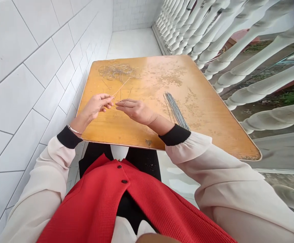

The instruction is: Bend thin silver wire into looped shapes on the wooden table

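My left hand [96, 106] is over the table's near left part, its thumb and fingertips pinching a thin wire [121, 87]. The wire slants up and right from the fingertips, toward a tangled heap of thin wire [119, 71]. Close by on the right, my right hand [138, 112] has its fingers pressed together, tips pointing at the left fingertips. A fine strand shows along those fingers; its thumb is hidden underneath. A bundle of straight grey wires [176, 109] lies to the right of my right hand, partly behind the cuff.
The worn wooden table [213, 125] has rounded corners. Several loose wire bits lie below the heap. A white tiled wall [30, 87] runs along the left, and a white baluster railing [235, 72] stands along the right.
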The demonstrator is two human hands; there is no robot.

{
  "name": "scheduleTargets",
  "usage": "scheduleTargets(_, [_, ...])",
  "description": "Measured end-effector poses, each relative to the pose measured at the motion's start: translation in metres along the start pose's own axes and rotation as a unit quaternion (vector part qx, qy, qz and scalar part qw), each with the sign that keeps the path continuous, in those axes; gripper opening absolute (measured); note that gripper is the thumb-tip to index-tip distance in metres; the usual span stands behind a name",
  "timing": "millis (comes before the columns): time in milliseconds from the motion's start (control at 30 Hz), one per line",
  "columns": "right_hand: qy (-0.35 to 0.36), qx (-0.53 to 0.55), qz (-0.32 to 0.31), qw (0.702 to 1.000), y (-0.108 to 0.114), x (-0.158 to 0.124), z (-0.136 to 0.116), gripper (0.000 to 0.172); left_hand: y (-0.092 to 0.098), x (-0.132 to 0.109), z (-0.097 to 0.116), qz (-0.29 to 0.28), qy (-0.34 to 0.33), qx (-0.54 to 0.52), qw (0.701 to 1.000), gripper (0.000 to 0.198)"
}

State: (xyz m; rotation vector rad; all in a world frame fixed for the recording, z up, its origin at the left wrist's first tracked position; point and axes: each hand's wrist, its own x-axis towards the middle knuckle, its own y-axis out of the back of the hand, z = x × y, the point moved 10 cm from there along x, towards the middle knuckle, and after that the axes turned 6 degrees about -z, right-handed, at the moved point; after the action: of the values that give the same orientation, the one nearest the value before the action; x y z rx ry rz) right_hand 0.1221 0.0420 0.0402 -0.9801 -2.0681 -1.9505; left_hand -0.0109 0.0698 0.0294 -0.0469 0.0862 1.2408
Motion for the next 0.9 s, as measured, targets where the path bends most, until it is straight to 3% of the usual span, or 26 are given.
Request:
scheduleTargets(100, [0.015, 0.008, -0.011, 1.000, -0.019, -0.005, -0.006, 0.036, 0.008, -0.009, -0.018, 0.029, 0.011, 0.003, 1.000, 0.014])
scheduleTargets(200, [-0.003, 0.035, 0.012, 0.999, -0.024, -0.006, -0.008, 0.032, 0.022, -0.015, -0.032, 0.080, 0.024, 0.005, 0.997, 0.019])
scheduleTargets(333, [-0.097, 0.134, 0.082, 0.983, -0.017, -0.009, 0.006, 0.024, 0.032, -0.021, -0.042, 0.119, 0.033, 0.006, 0.992, 0.021])
scheduleTargets(400, [-0.192, 0.204, 0.120, 0.952, -0.017, -0.014, 0.023, 0.020, 0.033, -0.021, -0.043, 0.129, 0.028, 0.012, 0.991, 0.019])
scheduleTargets(500, [-0.320, 0.329, 0.129, 0.879, -0.028, -0.019, 0.041, 0.028, 0.030, -0.018, -0.044, 0.126, 0.015, 0.036, 0.991, 0.017])
scheduleTargets(600, [-0.371, 0.406, 0.100, 0.829, -0.039, -0.014, 0.039, 0.035, 0.026, -0.017, -0.041, 0.128, 0.000, 0.073, 0.989, 0.017])
scheduleTargets(733, [-0.388, 0.385, 0.079, 0.834, -0.040, -0.008, 0.033, 0.026, 0.020, -0.020, -0.036, 0.136, 0.001, 0.105, 0.985, 0.013])
scheduleTargets(900, [-0.408, 0.369, 0.120, 0.826, -0.039, -0.016, 0.037, 0.030, 0.008, -0.027, -0.029, 0.142, -0.004, 0.099, 0.985, 0.005])
